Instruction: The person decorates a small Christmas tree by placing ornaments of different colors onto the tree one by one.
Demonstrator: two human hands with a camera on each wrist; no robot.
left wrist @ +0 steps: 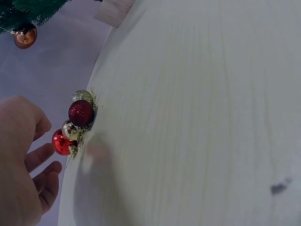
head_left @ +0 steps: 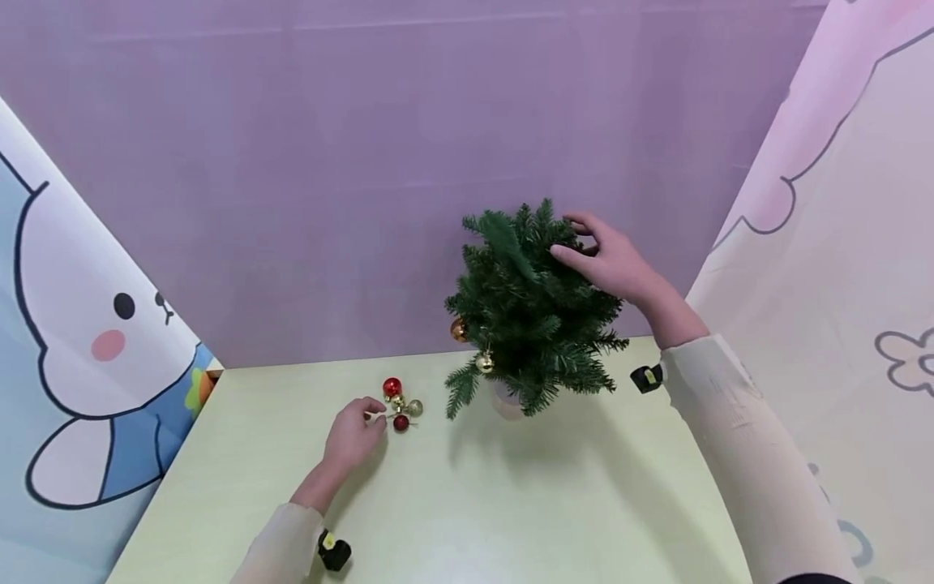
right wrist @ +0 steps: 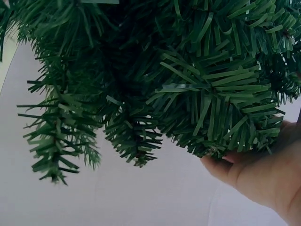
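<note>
A small artificial Christmas tree (head_left: 540, 316) stands in a pale base (head_left: 508, 401) at the table's far side. On its left side hang a copper-coloured bauble (head_left: 458, 329) and a gold bauble (head_left: 485, 362). My right hand (head_left: 613, 259) grips the upper right branches, thumb in front; in the right wrist view its fingertips are hidden among the needles. Left of the tree lies a small cluster of loose baubles, among them a shiny red bauble (left wrist: 63, 142), a dark red glittery bauble (left wrist: 81, 113) and a gold glittery bauble (head_left: 415, 408). Beside this cluster, my left hand (head_left: 355, 434) reaches in with fingers loosely bent.
The pale wooden table (head_left: 438, 503) carries the tree and baubles. Close behind rises a purple cloth backdrop (head_left: 328, 203). Printed panels flank the table, with a cartoon rabbit (head_left: 95, 341) on the left and a flower outline (head_left: 908, 357) on the right.
</note>
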